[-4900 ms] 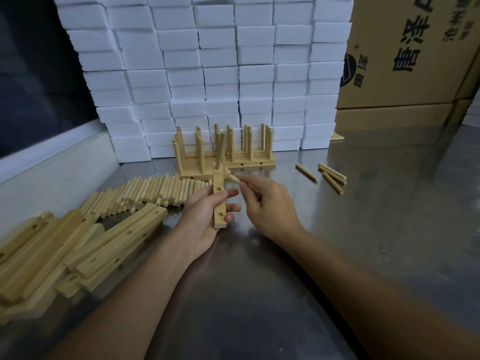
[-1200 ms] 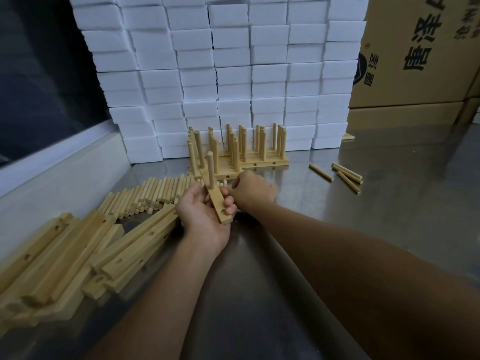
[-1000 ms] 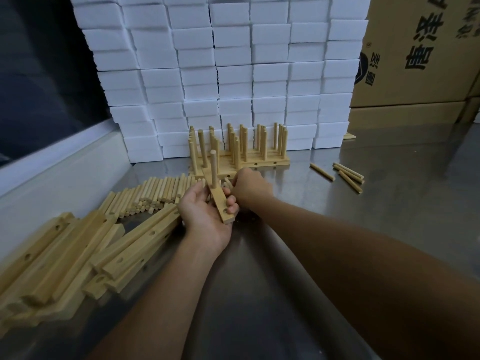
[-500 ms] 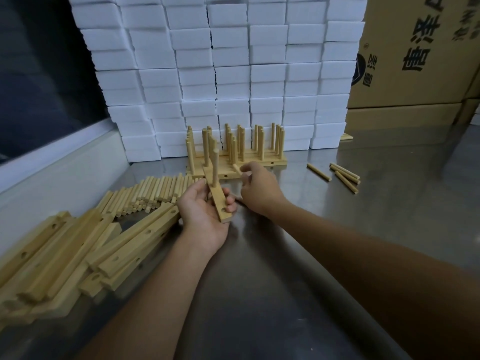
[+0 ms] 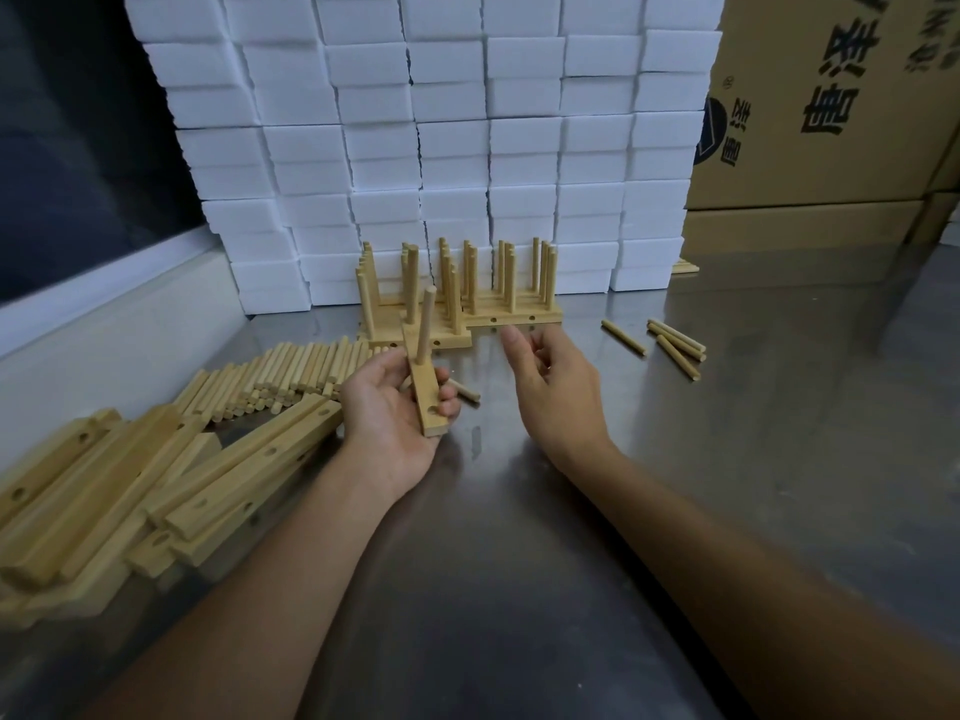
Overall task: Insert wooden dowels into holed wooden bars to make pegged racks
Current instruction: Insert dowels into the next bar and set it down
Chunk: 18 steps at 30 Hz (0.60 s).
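Your counter point(image 5: 779, 459) is bare steel and fills the lower view. At its far edge, at twelve o'clock, stands a wall of white foam blocks point(image 5: 441, 137), with cardboard boxes point(image 5: 831, 96) at one to two o'clock beside it.

At nine o'clock lies a loose heap of bars point(image 5: 156, 485), each with holes showing, some overlapping. Beyond it, at ten to eleven o'clock, a pile of dowels point(image 5: 280, 374) lies side by side in a row.

At twelve o'clock, just in front of the foam, finished racks point(image 5: 467, 304) stand together with their pegs upright.

Your left hand point(image 5: 387, 423) sits just left of centre, palm up, its fingers point(image 5: 447, 405) curled round a bar point(image 5: 423, 392) that points away from you. One dowel, the peg point(image 5: 426, 324), stands upright in that bar near its far end; an empty hole shows near the close end, just beside your fingertips.

Your right hand point(image 5: 556, 392) hovers just right of the bar, apart from it, with its fingers loosely bent and wide enough that nothing is held in them.

A single stray dowel point(image 5: 465, 391) lies on the counter between your two hands, partly hidden behind your left fingers. At two o'clock, well apart from your hands, a few spare dowels point(image 5: 675, 343) lie scattered, one of them set a little to the left of the rest.
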Available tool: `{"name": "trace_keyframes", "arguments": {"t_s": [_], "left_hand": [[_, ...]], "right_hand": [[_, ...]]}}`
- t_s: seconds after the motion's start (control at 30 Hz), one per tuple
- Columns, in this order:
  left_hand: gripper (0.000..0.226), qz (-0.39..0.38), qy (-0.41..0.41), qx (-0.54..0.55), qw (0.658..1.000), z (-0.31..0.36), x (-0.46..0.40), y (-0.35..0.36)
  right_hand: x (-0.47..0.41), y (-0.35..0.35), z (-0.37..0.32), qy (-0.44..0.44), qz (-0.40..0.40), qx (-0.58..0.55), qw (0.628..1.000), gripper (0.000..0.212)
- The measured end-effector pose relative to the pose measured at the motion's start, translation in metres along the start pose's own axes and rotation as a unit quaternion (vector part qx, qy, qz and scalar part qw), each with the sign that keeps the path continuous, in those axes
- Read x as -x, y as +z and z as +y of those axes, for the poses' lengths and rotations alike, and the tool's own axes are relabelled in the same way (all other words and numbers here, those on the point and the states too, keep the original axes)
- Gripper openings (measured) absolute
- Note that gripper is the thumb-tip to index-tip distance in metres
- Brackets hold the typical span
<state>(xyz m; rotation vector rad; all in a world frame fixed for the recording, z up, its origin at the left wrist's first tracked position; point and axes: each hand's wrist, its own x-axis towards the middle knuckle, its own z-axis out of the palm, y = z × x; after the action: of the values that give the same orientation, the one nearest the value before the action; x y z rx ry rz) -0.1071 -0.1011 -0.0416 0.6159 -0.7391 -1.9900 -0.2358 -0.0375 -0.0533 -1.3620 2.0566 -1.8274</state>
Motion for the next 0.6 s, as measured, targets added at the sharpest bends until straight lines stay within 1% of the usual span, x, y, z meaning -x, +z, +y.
{"name": "trace_keyframes", "arguments": {"t_s": [0.17,0.27,0.33,0.43,0.53,0.6], "left_hand": [[0.029,0.002,0.003,-0.019,1.000,0.000,0.001,0.000],[0.026,0.005,-0.001,-0.021,1.000,0.000,0.001,0.002],[0.022,0.009,-0.009,-0.028,1.000,0.001,0.000,0.002],[0.022,0.018,-0.016,-0.046,0.999,0.000,-0.001,0.002],[0.021,0.022,-0.014,-0.045,0.999,0.000,-0.002,0.001],[0.021,0.022,-0.016,-0.038,0.999,0.000,-0.002,0.001]], "right_hand": [[-0.001,0.002,0.004,-0.015,-0.008,0.030,0.999,0.032],[-0.001,0.004,0.006,-0.023,-0.009,0.027,0.999,0.026],[-0.002,0.006,0.009,-0.024,-0.009,0.019,1.000,0.020],[-0.004,0.006,0.012,-0.024,-0.009,0.012,1.000,0.010],[-0.005,0.005,0.013,-0.045,0.016,0.035,0.998,0.013],[-0.006,0.004,0.013,-0.044,0.029,0.027,0.998,0.015]]}}
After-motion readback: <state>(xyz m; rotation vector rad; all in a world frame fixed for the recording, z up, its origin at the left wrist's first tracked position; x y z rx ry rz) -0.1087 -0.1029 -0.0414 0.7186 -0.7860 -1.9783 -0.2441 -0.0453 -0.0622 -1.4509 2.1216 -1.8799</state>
